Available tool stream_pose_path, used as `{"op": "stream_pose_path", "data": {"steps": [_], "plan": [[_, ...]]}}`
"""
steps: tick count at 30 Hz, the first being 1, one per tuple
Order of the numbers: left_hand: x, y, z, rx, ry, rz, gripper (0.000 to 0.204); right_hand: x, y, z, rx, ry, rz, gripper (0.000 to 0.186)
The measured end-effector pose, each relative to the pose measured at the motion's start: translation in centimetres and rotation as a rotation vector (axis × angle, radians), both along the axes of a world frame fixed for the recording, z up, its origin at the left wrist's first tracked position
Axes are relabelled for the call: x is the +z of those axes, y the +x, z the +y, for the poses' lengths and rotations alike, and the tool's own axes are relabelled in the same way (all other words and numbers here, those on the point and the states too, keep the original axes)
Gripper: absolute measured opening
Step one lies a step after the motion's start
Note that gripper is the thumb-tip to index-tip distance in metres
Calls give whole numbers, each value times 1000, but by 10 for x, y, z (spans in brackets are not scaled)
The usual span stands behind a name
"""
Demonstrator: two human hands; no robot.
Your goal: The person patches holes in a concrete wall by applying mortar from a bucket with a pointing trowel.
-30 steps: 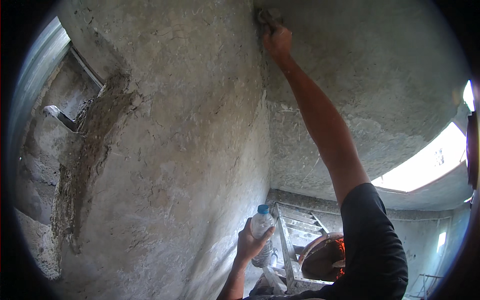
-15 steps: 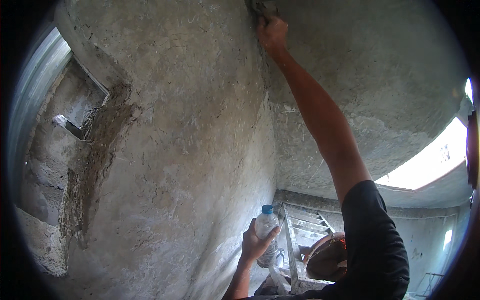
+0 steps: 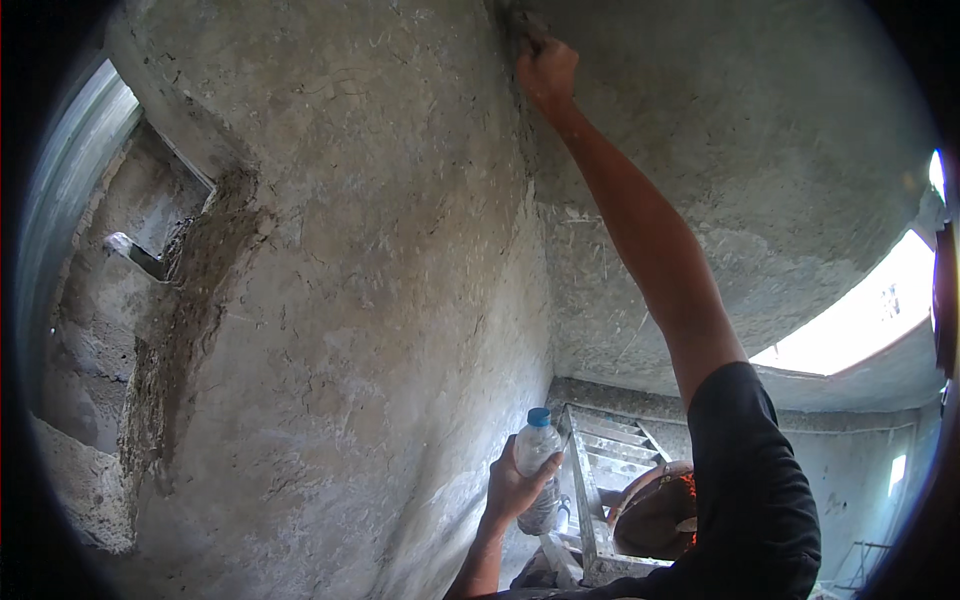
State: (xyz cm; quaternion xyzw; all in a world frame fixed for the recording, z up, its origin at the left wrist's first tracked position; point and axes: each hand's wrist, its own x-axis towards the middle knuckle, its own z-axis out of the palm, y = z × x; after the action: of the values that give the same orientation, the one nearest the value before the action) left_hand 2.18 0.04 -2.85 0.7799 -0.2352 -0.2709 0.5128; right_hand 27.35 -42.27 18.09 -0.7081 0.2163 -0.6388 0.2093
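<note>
Nearest, the black fabric short sleeve [image 3: 750,470] covers the right upper arm, and the bare forearm stretches upward from it. Low in the middle, the left hand [image 3: 512,488] wraps around a clear plastic bottle with a blue screw cap [image 3: 537,442], thumb across its front, fingers curled behind; the bottle stands nearly upright, cap free of the grip. Farther up, the right hand [image 3: 548,72] is closed in a fist around a dark grey tool [image 3: 528,22] at the corner where the rough, blotchy grey plastered wall [image 3: 380,300] meets the smoother grey surface [image 3: 790,140]; the tool's exact shape is too dim to tell. Beyond the bottle stand a pale, smeared ladder [image 3: 587,485] and a round, brownish, orange-marked container [image 3: 650,520]. Farthest right, a bright white opening [image 3: 865,310] shows.
</note>
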Motion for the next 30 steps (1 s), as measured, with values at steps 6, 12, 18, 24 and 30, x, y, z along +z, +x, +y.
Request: {"op": "stream_pose_path", "data": {"steps": [6,12,18,24,30], "plan": [[0,2,4,28,38,13,44,-23,-8,12,147,27,-4,32],[-3,3,2,30,29,12,44,-16,-22,15,84,36,15,36],[1,2,-1,7,53,35,46,-4,-4,-8,46,-218,-64,29],[2,3,1,19,81,51,48,-83,-1,1,78,-132,-3,34],[-6,0,-3,1,69,22,47,-101,-22,19,36,16,346,34]]}}
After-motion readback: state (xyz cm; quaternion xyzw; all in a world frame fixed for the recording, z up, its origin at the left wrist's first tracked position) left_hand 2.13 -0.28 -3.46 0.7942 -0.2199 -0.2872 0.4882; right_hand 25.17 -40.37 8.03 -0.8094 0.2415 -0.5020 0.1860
